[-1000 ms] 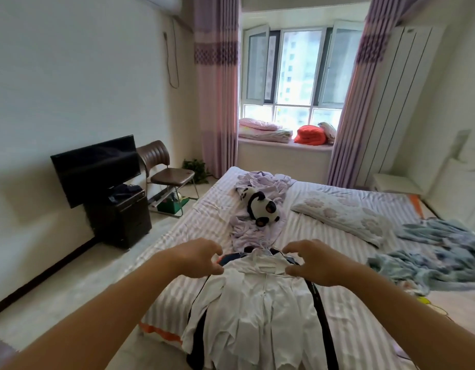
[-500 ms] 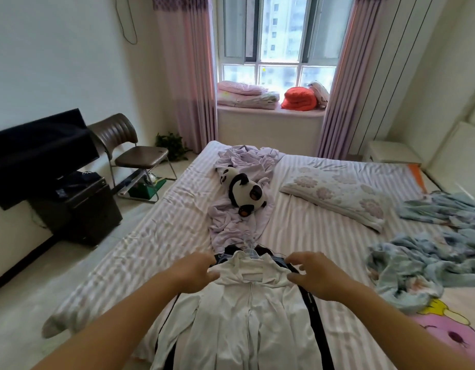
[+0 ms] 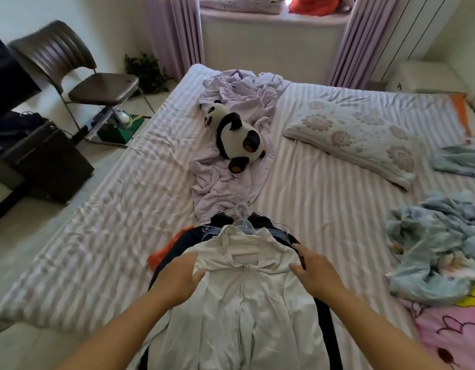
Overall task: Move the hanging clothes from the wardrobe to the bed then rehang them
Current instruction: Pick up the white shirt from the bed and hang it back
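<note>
A white zip jacket on a clear hanger lies on top of a stack of dark clothes at the near edge of the striped bed. My left hand grips the jacket's left shoulder, thumb on the white cloth. My right hand holds the right shoulder, with its fingers reaching onto the dark garment beneath. An orange bit of cloth sticks out at the stack's left side. The wardrobe is out of view.
A panda plush lies on a crumpled lilac sheet just beyond the stack. A floral pillow and blue bedding lie to the right. A brown folding chair and a dark cabinet stand left of the bed.
My view has tipped down and closer to the bed. The stack has settled flat on the mattress, and both hands have slid from the collar down to the jacket's shoulders.
</note>
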Demonstrator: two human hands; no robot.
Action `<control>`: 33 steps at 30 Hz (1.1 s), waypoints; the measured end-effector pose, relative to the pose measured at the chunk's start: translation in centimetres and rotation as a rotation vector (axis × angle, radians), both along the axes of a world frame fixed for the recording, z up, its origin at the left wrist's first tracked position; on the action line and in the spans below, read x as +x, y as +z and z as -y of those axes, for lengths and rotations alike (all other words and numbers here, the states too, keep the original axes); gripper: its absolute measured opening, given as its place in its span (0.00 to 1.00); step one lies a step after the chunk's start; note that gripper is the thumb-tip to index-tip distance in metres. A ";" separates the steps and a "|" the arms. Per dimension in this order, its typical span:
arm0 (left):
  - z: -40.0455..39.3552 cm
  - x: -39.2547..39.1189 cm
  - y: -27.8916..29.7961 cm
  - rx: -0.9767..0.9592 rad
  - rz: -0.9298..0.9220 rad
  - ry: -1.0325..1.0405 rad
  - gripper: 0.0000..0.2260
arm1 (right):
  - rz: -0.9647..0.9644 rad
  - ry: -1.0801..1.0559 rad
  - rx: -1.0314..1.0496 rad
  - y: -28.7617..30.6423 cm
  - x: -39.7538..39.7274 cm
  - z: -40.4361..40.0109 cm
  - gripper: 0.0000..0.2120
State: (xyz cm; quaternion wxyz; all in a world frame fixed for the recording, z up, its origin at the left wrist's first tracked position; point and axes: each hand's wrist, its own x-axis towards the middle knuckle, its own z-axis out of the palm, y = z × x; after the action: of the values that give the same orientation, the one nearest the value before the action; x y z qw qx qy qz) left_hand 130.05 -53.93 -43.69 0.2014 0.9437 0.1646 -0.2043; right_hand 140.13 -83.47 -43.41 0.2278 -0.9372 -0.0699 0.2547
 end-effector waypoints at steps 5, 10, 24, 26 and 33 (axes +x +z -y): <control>-1.9 5.0 -7.7 -0.048 -0.013 0.013 0.22 | -0.004 -0.030 -0.076 -8.2 3.3 -1.8 0.28; -3.3 10.6 -14.3 0.020 -0.052 -0.047 0.24 | 0.032 -0.009 -0.174 -15.1 5.8 -4.1 0.27; -2.7 13.4 -22.7 0.062 0.095 0.052 0.11 | 0.258 -0.171 -0.104 -23.5 8.6 -7.4 0.09; -3.0 13.4 -22.4 0.079 0.122 0.059 0.06 | 0.261 -0.193 -0.076 -22.9 8.8 -7.5 0.04; -3.2 11.8 -17.6 -0.110 0.154 0.112 0.08 | 0.285 -0.115 0.231 -17.5 7.8 -7.9 0.03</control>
State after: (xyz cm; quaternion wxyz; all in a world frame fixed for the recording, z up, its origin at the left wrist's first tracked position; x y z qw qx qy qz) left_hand 141.89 -50.71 -61.27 0.2759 0.9336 0.1895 -0.1281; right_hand 147.97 -75.53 -60.90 0.3357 -0.9339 -0.0768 0.0961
